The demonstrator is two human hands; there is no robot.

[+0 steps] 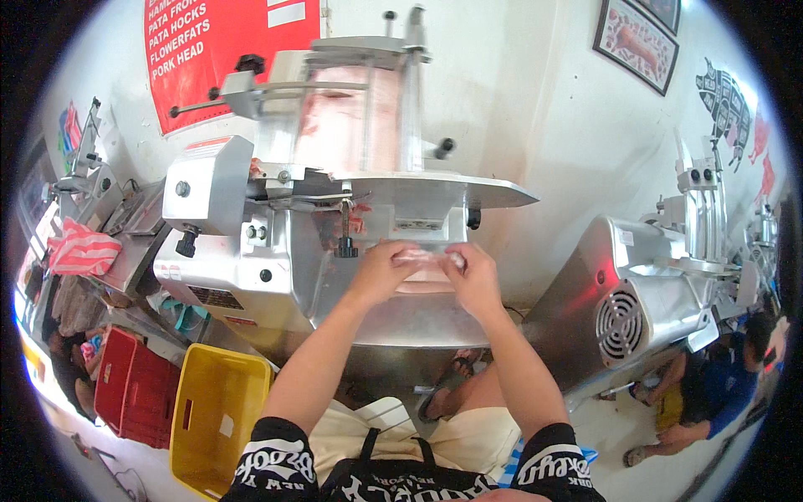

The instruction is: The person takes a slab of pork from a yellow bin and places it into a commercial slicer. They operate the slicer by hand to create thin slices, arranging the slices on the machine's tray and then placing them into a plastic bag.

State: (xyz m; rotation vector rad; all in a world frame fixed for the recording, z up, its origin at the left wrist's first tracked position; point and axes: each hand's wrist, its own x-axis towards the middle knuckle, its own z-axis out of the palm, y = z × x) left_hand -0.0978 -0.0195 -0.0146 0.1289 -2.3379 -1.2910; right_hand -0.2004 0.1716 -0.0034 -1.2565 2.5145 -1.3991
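Observation:
A large metal meat slicer [230, 276] stands in front of me, with a big block of pale pink meat [355, 125] in its upper carriage. Below the blade guard, thin pink-and-white meat slices [423, 286] lie on the steel receiving tray [335, 289]. My left hand [386, 269] pinches the left end of a slice there, its fingers curled. Opposite it, my right hand [473, 276] has its fingers closed on the slice's right end. The fingertips partly cover the meat.
A yellow crate [219, 410] and a red crate [138, 385] sit at lower left. Another slicer [644, 293] stands at right, and a seated person in blue [723, 389] is beyond it. A striped cloth [84, 248] lies at far left. The slicer's guard plate [493, 191] juts out rightward.

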